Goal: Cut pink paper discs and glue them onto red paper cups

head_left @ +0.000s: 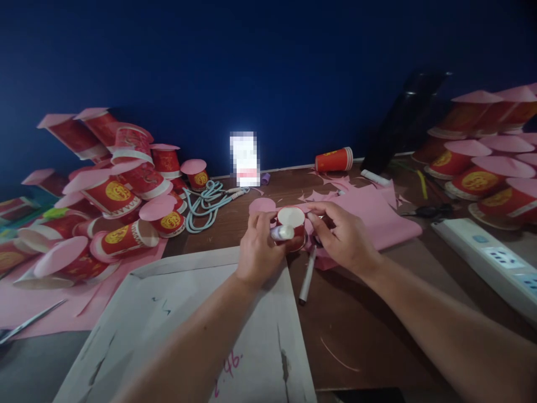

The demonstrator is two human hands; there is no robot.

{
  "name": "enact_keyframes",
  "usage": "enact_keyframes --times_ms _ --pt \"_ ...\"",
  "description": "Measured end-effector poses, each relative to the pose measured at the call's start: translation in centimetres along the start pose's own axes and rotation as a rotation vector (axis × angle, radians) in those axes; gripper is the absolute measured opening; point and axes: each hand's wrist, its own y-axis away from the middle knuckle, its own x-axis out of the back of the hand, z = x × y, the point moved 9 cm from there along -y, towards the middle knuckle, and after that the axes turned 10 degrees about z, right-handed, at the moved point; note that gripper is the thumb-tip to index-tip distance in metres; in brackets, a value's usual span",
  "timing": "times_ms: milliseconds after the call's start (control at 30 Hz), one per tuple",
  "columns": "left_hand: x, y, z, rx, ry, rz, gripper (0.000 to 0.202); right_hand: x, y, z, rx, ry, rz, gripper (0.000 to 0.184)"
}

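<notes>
A red paper cup [291, 215] with a pale round end facing up stands between my two hands. My left hand [260, 246] is closed around a glue stick [282, 232], a white tube with a purplish label, held in front of the cup. On the cup's right side, my right hand [346, 235] has its thumb and index finger bent close together at the edge; its other fingers are partly hidden. Just behind the cup lies a pink paper disc [262, 206]. A white marker-like pen [307, 277] rests below my right hand.
Decorated red cups with pink tops are heaped at left [121, 193] and right [478, 173]. Pink paper [373, 212] and scraps lie behind my right hand. A power strip [486, 249], grey cable [205, 207], lit phone [244, 159], scissors [33, 322] and white board [188, 313] surround the work.
</notes>
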Motion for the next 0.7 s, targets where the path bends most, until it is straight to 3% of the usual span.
enact_keyframes --times_ms 133,267,467,600,700 --pt "0.3 0.0 -0.1 -0.033 0.026 0.004 0.053 1.1 -0.2 -1.3 0.145 0.128 0.088 0.013" --pt "0.3 0.0 -0.1 -0.05 0.035 -0.005 0.053 1.3 -0.4 -2.1 0.267 0.197 0.091 0.006" --pt "0.3 -0.2 0.2 -0.09 0.027 0.001 0.049 1.2 -0.3 -2.7 0.394 0.357 0.055 0.009" --pt "0.3 -0.2 0.1 -0.101 0.037 0.015 0.05 1.2 -0.5 -3.0 0.387 0.366 0.062 0.007" --pt "0.0 -0.2 -0.1 -0.098 0.029 -0.019 0.052 1.3 -0.8 -2.4 0.269 0.246 0.077 0.005"
